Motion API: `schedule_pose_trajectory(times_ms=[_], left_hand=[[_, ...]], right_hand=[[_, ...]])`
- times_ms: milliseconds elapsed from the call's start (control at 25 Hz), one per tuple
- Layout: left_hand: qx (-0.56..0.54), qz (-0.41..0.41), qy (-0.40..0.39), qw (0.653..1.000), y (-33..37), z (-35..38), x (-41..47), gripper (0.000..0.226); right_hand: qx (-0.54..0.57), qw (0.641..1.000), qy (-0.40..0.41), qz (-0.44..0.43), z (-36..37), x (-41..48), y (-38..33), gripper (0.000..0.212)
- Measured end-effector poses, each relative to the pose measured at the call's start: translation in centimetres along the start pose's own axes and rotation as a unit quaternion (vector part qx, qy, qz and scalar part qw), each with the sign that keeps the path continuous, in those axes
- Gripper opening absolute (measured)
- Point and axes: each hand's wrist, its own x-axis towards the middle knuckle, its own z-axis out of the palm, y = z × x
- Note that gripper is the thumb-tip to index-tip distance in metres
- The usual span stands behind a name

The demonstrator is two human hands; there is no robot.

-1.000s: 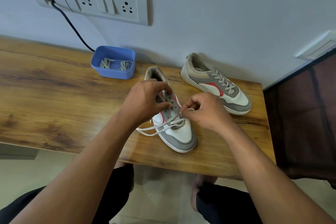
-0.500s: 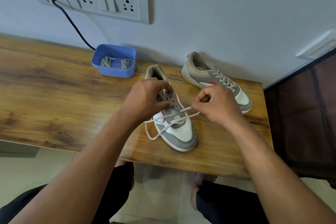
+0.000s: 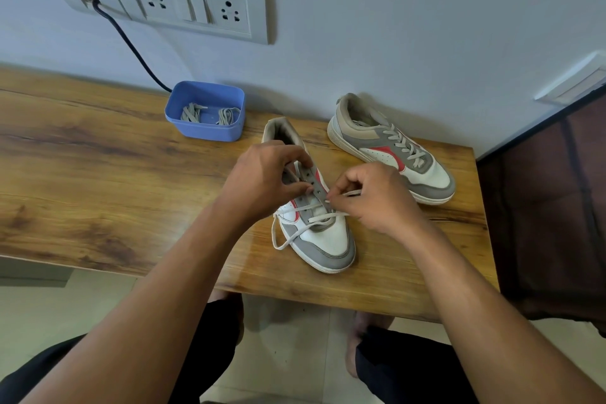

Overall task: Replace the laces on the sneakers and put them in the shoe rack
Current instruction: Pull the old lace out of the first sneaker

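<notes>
One lace [image 3: 323, 217], right hand [image 3: 373, 197]; sneaker [image 3: 328, 239], left hand [image 3: 262, 177]

This is a room in a home. The plain painted wall [image 3: 393, 26] carries a white domestic switch plate [image 3: 193, 6] with two sockets and a rocker switch, and a dark cable [image 3: 131, 46] runs down from the open box beside it. The wood-grain surface [image 3: 98, 174] set against that wall bears household things: a grey-and-white sneaker [image 3: 328, 239], its mate [image 3: 393, 154] and a small blue tub [image 3: 210, 133] of bundled laces [image 3: 191, 113]. Below lies a pale tiled floor [image 3: 82, 311] with a bare foot [image 3: 364, 338] on it. At the right edge stands a dark fabric-sided frame [image 3: 551, 207], perhaps a shoe rack, though only part of it shows.
</notes>
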Motion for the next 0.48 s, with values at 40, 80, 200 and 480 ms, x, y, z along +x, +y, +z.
schedule_pose_trajectory(times_ms=[40,80,200,480], left_hand=[[0.0,0.0,0.0,1.0,0.0,0.0,0.0,0.036],[0.0,0.001,0.002,1.0,0.0,0.0,0.0,0.035],[-0.004,0.0,0.008,1.0,-0.1,-0.1,0.0,0.035],[-0.008,-0.002,-0.001,1.0,-0.1,0.0,-0.1,0.036]], right_hand=[[-0.002,1.0,0.029,0.007,-0.5,0.2,0.3,0.006],[0.004,0.998,0.054,0.017,-1.1,0.5,0.8,0.007],[0.032,0.999,0.029,0.024,-1.3,0.4,1.1,0.006],[0.006,0.998,0.06,0.026,-1.4,0.5,1.3,0.007]])
